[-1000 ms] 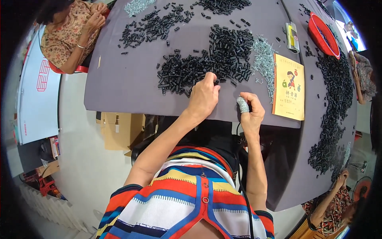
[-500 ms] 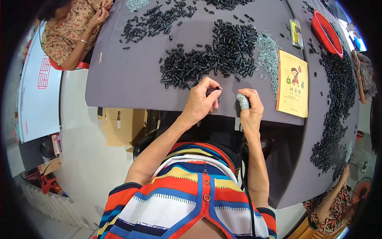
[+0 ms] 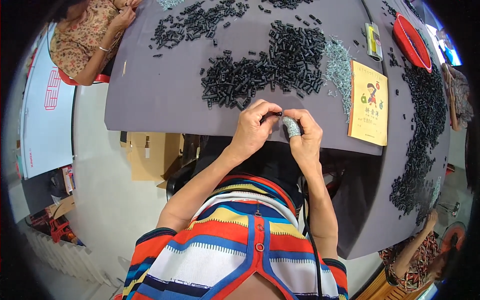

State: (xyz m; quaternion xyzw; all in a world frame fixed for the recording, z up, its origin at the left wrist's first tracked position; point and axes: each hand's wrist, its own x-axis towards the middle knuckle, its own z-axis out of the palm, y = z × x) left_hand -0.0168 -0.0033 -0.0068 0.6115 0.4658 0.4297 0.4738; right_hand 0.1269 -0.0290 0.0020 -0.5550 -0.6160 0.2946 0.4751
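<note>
Black and small, a plastic piece (image 3: 276, 114) is pinched between the fingertips of the left hand (image 3: 254, 129) and the right hand (image 3: 304, 134), which are brought together at the near edge of the grey table (image 3: 160, 90). Just beyond them a heap of black pieces (image 3: 270, 70) is spread, with silvery screws (image 3: 340, 72) and a yellow booklet (image 3: 369, 102) to the right.

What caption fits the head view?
Both hands pinch a small black part beside a black parts pile.
</note>
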